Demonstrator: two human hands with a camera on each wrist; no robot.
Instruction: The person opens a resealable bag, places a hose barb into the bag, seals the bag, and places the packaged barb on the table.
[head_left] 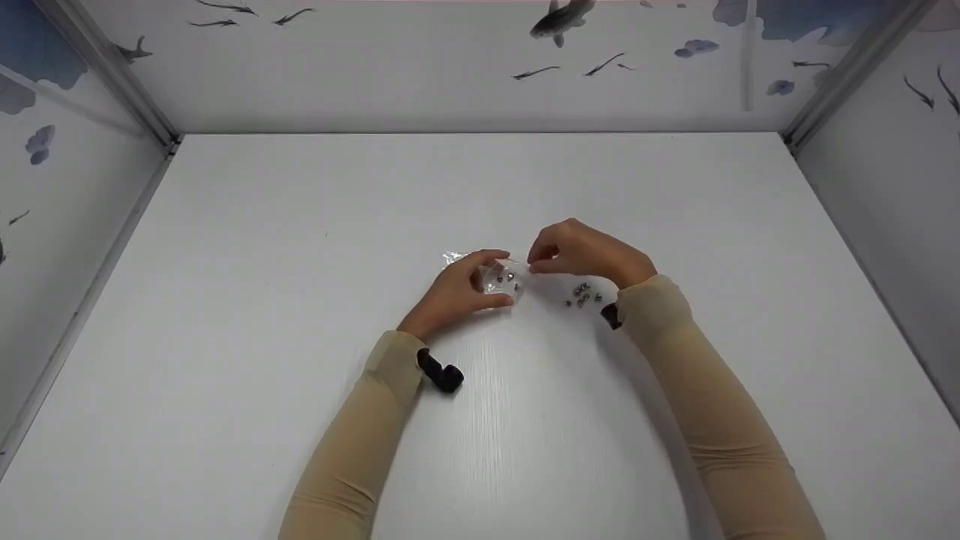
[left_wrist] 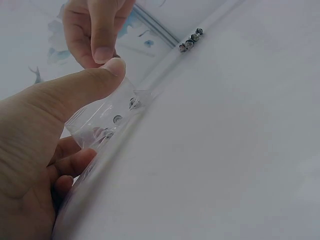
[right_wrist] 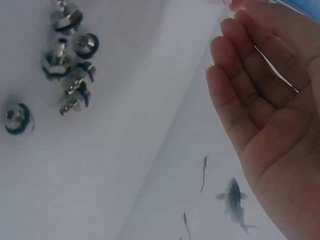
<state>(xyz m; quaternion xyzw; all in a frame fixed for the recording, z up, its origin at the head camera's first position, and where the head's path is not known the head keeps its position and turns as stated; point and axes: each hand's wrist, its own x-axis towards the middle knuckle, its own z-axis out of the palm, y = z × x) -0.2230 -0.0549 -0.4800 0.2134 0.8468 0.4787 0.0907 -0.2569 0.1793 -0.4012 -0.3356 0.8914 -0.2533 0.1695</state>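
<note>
A clear plastic bag with several small metal fittings inside lies in my left hand. The left thumb and fingers curl round its sides, as the left wrist view shows with the bag between them. At the bag's right edge, my right hand pinches the rim between thumb and forefinger; its fingertips are partly hidden. The other fingers of the right hand are bent in the right wrist view. Below that hand, loose metal fittings with nuts and dark rings lie on the table.
The loose pile sits on the white table, just right of the bag. White panels with fish prints enclose the back and both sides. A black wrist camera juts from the left sleeve close above the tabletop.
</note>
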